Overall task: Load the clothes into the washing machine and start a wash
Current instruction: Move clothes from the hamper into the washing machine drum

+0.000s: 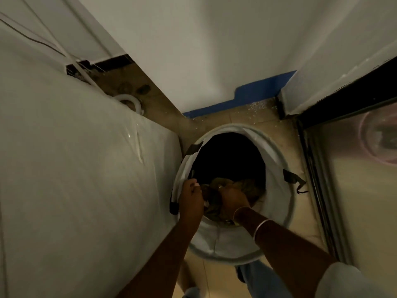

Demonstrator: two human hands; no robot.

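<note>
A round white laundry hamper (277,168) with dark handle straps stands on the tiled floor below me, its inside dark. Brownish crumpled clothes (247,186) lie in it near the front. My left hand (192,200) grips the hamper's left rim, fingers curled over the edge. My right hand (233,200), with bangles on the wrist, reaches into the hamper and grips the brown clothes. The white washing machine (75,168) fills the left side of the view; its door and controls are not visible.
A white wall with a blue skirting strip (240,100) closes off the far end. A glass door with a dark frame (322,179) runs along the right. A white hose ring (129,102) lies on the floor behind the machine. The passage is narrow.
</note>
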